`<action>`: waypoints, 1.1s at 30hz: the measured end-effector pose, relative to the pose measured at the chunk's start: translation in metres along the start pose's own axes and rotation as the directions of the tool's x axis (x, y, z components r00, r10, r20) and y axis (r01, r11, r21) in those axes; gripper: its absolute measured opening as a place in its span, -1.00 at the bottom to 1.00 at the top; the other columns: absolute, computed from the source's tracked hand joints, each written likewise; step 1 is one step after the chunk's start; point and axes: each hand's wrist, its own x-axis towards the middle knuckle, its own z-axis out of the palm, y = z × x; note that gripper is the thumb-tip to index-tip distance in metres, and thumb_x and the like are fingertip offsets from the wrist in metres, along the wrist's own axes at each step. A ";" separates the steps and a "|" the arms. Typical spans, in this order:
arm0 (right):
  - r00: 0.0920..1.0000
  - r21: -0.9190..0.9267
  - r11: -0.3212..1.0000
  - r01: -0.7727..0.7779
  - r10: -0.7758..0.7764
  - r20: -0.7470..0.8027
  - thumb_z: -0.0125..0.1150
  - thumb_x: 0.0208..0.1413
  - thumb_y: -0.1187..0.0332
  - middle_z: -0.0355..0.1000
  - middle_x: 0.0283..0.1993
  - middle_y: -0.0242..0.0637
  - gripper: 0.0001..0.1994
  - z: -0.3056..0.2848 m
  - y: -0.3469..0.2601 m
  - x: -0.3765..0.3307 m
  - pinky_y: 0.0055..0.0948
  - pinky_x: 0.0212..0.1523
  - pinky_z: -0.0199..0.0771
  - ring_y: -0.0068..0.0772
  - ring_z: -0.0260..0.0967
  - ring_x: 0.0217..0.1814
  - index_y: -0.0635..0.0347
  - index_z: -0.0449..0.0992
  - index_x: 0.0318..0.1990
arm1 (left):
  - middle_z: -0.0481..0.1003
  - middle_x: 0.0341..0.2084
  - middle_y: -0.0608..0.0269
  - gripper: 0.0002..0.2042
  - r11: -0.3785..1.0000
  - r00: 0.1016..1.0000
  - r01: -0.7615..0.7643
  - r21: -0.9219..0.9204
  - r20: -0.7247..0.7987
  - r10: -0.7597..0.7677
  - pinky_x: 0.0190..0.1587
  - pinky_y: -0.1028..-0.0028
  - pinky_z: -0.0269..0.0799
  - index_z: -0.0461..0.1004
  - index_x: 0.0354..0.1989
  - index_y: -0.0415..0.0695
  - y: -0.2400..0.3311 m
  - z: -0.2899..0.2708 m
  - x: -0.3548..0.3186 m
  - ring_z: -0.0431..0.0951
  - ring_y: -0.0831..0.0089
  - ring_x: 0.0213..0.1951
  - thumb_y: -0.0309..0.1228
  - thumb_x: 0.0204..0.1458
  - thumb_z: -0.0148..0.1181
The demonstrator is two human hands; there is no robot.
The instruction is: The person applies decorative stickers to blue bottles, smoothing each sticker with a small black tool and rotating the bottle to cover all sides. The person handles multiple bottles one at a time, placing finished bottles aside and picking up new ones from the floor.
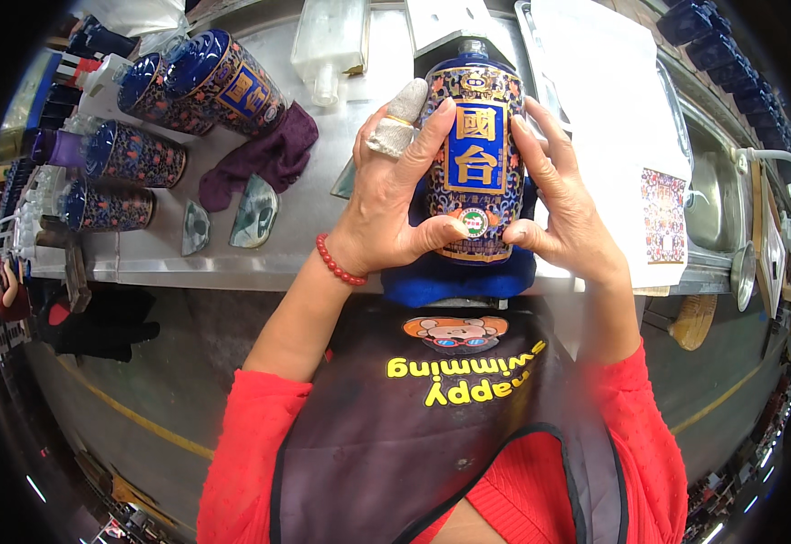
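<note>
A dark blue bottle (475,154) with a colourful floral pattern and a blue-and-gold front label lies on its back, its neck pointing away from me. It rests on a blue cloth pad (432,290) at the bench's near edge. My left hand (379,199) grips its left side, the thumb pressing near a small round green-and-white mark low on the front. Pale fabric wraps cover a finger of that hand. My right hand (566,208) holds the other side, thumb near the bottle's base and fingers along its upper edge.
Several similar patterned bottles (228,86) stand at the left. A purple cloth (273,154) and green curved scrapers (255,213) lie nearer. A clear bottle (330,45) is at the back. White sheets (595,82) and a patterned sheet (664,218) lie right, beside a sink (715,204).
</note>
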 end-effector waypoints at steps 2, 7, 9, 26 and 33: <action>0.999 0.028 0.999 -0.037 0.036 0.033 0.36 -0.03 -0.31 -0.22 0.60 0.08 0.06 0.000 0.001 0.000 0.05 0.47 0.10 0.16 -0.01 0.56 0.01 0.06 0.54 | 0.21 0.39 -0.16 -0.05 1.000 1.000 0.008 0.020 0.016 -0.008 0.43 0.06 -0.13 0.18 0.48 -0.09 -0.001 -0.001 -0.001 0.15 -0.09 0.40 0.38 0.07 0.07; 0.999 -0.011 0.999 0.032 -0.031 0.022 0.44 -0.06 -0.22 -0.15 0.56 0.08 0.03 -0.003 0.006 0.001 -0.01 0.28 0.37 0.05 0.30 0.26 0.04 0.12 0.51 | 0.19 0.38 -0.23 -0.03 0.997 0.994 0.078 0.009 0.079 -0.078 0.42 0.05 -0.13 0.17 0.47 -0.14 0.001 -0.005 -0.004 0.16 -0.11 0.38 0.40 0.07 0.03; 0.999 -0.006 0.999 0.050 -0.050 0.007 0.41 -0.03 -0.22 -0.16 0.56 0.12 0.02 -0.003 0.005 0.001 0.00 0.29 0.36 0.11 0.28 0.29 0.08 0.11 0.51 | 0.19 0.37 -0.23 -0.02 0.998 0.997 0.060 -0.002 0.041 -0.060 0.42 0.04 -0.14 0.14 0.48 -0.19 0.003 -0.005 -0.002 0.16 -0.12 0.38 0.40 0.11 -0.03; 0.999 0.050 0.999 -0.021 0.018 0.045 0.38 0.04 -0.21 -0.24 0.58 0.19 0.00 -0.001 0.007 0.003 0.01 0.38 0.27 0.26 0.09 0.49 0.00 0.06 0.54 | 0.19 0.36 -0.24 -0.08 0.994 0.998 0.047 0.094 0.038 -0.051 0.41 -0.08 -0.13 0.15 0.48 -0.11 0.009 -0.012 0.011 0.18 -0.19 0.33 0.35 0.12 0.03; 1.000 0.092 0.996 -0.001 -0.001 0.020 0.26 0.13 -0.24 -0.22 0.58 0.23 -0.04 -0.002 0.006 0.007 0.00 0.45 0.14 0.29 -0.13 0.60 0.05 0.01 0.55 | 0.20 0.35 -0.25 -0.08 0.993 0.997 0.070 0.099 0.029 -0.073 0.41 -0.08 -0.14 0.17 0.48 -0.12 0.013 -0.013 0.013 0.18 -0.19 0.33 0.36 0.12 0.01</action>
